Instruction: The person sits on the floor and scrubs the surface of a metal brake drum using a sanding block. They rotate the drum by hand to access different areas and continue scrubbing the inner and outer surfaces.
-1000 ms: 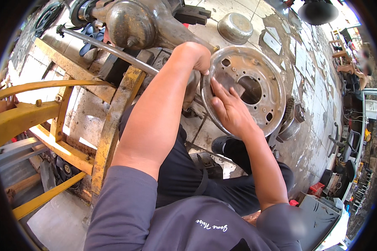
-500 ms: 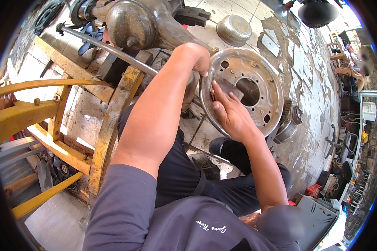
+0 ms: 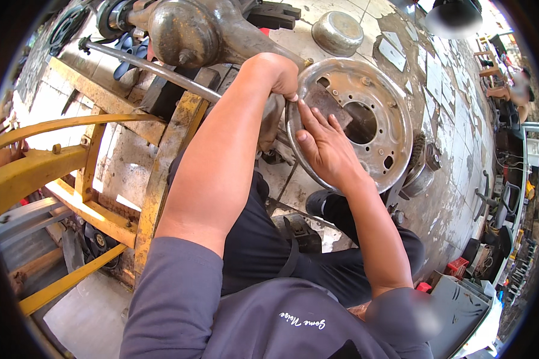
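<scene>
A round brake backing plate [image 3: 384, 113] of worn bare metal, with a large centre hole and several small ones, stands tilted in front of me. At its left edge my left hand [image 3: 279, 75] is closed on the rim; the wrist is bent and most of its fingers are hidden. My right hand [image 3: 330, 146] lies flat on the plate's left face, fingers stretched out. Under those fingertips is a dark brown rectangular sheet [image 3: 334, 106], like sandpaper, which reaches over part of the centre hole.
A rusty axle housing [image 3: 188, 36] is beyond my left hand. Left of me stands a yellow metal frame [image 3: 170, 143], with a long steel rod [image 3: 153, 70] across it. A metal bowl [image 3: 338, 34] and loose tile pieces [image 3: 393, 52] lie on the floor.
My right hand has slid up across the plate, and the brown sheet has moved up toward the upper holes. My left hand keeps its place at the rim.
</scene>
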The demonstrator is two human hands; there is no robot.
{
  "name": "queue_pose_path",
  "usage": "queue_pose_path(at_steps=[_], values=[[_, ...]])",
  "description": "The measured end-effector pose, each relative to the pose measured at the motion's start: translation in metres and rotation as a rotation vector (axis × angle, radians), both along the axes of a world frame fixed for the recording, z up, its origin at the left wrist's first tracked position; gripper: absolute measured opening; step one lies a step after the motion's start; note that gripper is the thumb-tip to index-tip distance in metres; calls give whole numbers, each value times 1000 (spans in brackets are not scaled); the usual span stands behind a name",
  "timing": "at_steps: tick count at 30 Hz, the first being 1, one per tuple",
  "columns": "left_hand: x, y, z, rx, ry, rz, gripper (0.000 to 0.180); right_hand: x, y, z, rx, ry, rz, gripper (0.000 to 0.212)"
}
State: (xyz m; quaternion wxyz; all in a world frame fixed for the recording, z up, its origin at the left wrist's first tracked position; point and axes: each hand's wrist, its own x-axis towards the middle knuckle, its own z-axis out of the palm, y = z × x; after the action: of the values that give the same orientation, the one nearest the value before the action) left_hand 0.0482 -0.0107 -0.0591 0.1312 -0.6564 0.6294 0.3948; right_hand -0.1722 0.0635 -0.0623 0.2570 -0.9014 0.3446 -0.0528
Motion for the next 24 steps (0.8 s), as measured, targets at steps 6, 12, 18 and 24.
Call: queue_pose_path(at_steps=[6,12,18,24], values=[[1,-1,19,53,17,-41,52,-10,3,19,111,47,37,69],[-2,3,15,73,9,-17,51,-8,1,5,45,27,44,71],[-4,-5,18,55,7,-68,52,-5,-7,-9,-135,63,58,65],[4,6,5,-41,26,-3,43,-7,2,9,116,43,20,66]])
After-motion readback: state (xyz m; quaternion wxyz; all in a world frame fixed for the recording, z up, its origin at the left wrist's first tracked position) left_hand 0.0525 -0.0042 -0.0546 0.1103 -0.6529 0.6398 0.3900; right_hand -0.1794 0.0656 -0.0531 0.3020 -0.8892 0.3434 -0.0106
